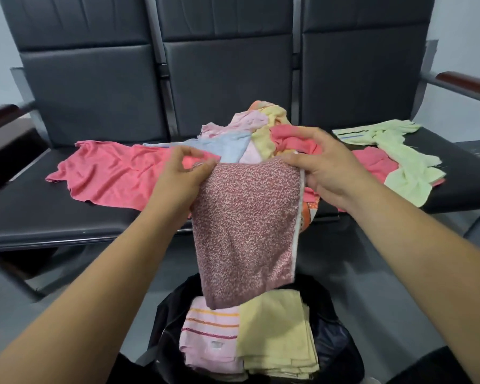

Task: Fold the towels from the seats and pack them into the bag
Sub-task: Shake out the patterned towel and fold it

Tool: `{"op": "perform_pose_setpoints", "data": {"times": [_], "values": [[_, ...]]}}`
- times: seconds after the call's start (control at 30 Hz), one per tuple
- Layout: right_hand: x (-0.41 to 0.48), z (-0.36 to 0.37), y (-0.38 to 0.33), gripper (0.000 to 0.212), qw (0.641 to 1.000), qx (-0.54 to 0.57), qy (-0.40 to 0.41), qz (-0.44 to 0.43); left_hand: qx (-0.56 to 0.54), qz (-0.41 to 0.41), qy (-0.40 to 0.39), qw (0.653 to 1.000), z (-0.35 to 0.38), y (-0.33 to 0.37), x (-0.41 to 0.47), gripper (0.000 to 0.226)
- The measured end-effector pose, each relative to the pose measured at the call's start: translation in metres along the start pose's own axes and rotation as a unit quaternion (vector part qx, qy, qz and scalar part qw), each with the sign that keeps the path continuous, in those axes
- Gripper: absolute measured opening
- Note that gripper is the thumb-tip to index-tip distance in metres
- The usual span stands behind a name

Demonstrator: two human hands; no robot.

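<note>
The speckled maroon towel [244,225] hangs in the air in front of the seats, folded over, its long axis running top to bottom and its lower end pointing down at the bag. A white hem runs down its right edge. The left hand [183,176] pinches the top left corner between thumb and fingers; the right hand [320,169] grips the top right corner with curled fingers, thumb on the hem side. The towel's bottom edge overlaps the folded towels below it in the view; whether it touches them cannot be told.

Directly beneath, the black bag [336,347] stands open on the floor. Inside lie a folded pink striped towel [209,336] on the left and a folded pale yellow towel [275,333] just beside it on the right.

Behind the held towel, a heap of unfolded towels [257,134] in pink, blue, yellow and coral sits on the middle black seat [53,212]. A coral towel [111,173] lies spread flat to the left of the heap. On the right seat, light green towels [402,162] sprawl over another coral piece.
</note>
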State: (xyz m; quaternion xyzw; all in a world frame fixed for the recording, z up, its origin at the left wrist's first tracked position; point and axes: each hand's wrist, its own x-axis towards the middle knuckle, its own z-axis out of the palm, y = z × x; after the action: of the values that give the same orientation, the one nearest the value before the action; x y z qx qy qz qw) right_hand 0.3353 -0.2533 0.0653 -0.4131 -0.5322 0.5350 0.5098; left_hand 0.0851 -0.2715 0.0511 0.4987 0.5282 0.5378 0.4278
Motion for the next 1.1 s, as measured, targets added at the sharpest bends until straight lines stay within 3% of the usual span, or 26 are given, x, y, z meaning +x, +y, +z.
{"op": "perform_pose_setpoints", "data": {"times": [0.07,0.1,0.17,0.23,0.33,0.43,0.53,0.67,0.8,0.87,0.93,1.0,1.03,1.1], "values": [[-0.006,0.001,-0.001,0.058,0.996,-0.007,-0.079,0.045,-0.079,-0.056,-0.004,0.995,0.007,0.0,0.0,0.017],[-0.01,0.002,-0.005,0.059,0.987,-0.108,-0.114,0.042,-0.111,-0.077,-0.018,0.991,0.011,0.003,-0.002,0.017],[-0.014,0.005,-0.007,0.051,0.93,-0.348,-0.115,-0.007,-0.157,-0.1,-0.064,0.98,0.011,0.006,-0.004,0.008],[-0.014,0.009,-0.007,0.034,0.906,-0.413,-0.066,-0.066,-0.146,-0.092,-0.114,0.978,0.005,0.005,-0.002,0.032],[-0.01,0.008,-0.003,0.017,0.935,-0.342,-0.029,-0.087,0.079,0.006,-0.156,0.985,-0.01,0.004,0.003,0.067],[-0.006,0.001,0.002,0.017,0.958,-0.272,-0.049,-0.074,0.185,0.103,-0.14,0.967,-0.015,0.003,0.005,0.044],[-0.006,0.001,0.003,0.016,0.951,-0.292,-0.054,-0.088,0.215,0.14,-0.102,0.961,-0.009,-0.002,0.003,0.018],[-0.004,0.002,0.006,0.019,0.965,-0.249,-0.037,-0.069,0.143,0.08,-0.111,0.98,-0.009,-0.005,0.004,0.014],[0.0,0.001,0.008,0.025,0.997,-0.054,0.01,0.051,0.015,-0.035,-0.069,0.997,-0.002,-0.006,0.003,0.011],[0.0,0.0,0.007,0.028,0.989,0.066,0.014,0.131,-0.056,-0.077,-0.057,0.994,0.005,-0.001,0.001,0.009],[-0.002,-0.003,0.002,0.023,0.976,0.139,-0.038,0.162,-0.091,-0.076,-0.084,0.989,0.005,0.001,0.002,0.017],[-0.006,-0.007,-0.003,0.029,0.972,0.146,-0.103,0.15,-0.075,-0.047,-0.139,0.986,-0.004,0.001,0.003,0.044],[-0.007,-0.008,-0.005,0.04,0.977,0.117,-0.115,0.14,-0.019,-0.022,-0.158,0.987,-0.009,-0.001,0.006,0.055],[-0.007,-0.008,-0.004,0.048,0.99,-0.007,-0.099,0.102,0.142,0.058,-0.167,0.974,-0.014,-0.001,0.006,0.055]]}}
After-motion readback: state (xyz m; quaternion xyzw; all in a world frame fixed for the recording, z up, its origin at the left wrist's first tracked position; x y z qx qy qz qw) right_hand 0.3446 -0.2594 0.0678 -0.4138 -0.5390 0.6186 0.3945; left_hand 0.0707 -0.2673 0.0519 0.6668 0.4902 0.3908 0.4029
